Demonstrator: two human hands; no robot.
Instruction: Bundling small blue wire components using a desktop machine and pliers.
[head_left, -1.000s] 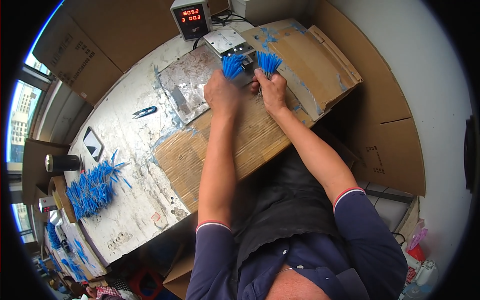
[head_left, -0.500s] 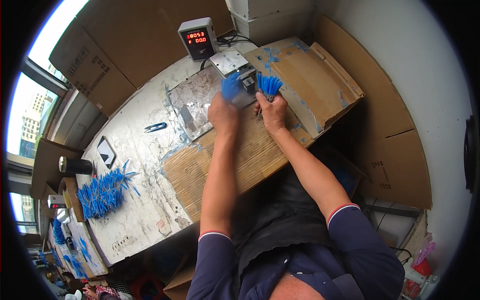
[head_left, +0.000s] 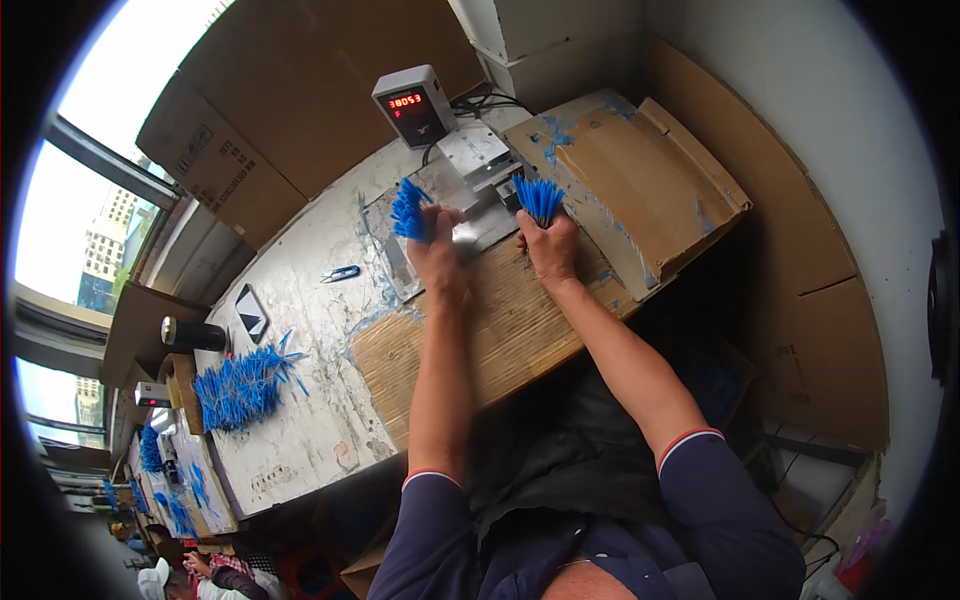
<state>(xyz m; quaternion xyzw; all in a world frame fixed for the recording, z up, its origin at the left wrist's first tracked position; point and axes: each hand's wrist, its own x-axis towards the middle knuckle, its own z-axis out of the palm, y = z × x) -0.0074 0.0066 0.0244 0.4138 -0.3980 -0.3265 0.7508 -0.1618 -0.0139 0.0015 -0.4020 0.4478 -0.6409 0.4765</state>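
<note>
Left hand (head_left: 437,255) fist-tight on a blue bundle (head_left: 408,208), right hand (head_left: 549,245) likewise on another bundle (head_left: 540,197), both at the far metal fixture (head_left: 480,160). Best keep tips even, feed straight w/o splaying.

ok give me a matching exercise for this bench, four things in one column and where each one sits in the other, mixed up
Things:
1. bundle of blue strips in the left hand
2. bundle of blue strips in the right hand
3. grey counter box with red digits
4. loose heap of blue strips

Places:
A. far edge of the bench, behind the metal fixture
B. near the bench's left end, away from both hands
C. right of the metal fixture, by the cardboard box
D. left of the metal fixture, over the metal plate

Pairs: 1-D, 2-C, 3-A, 4-B
</note>
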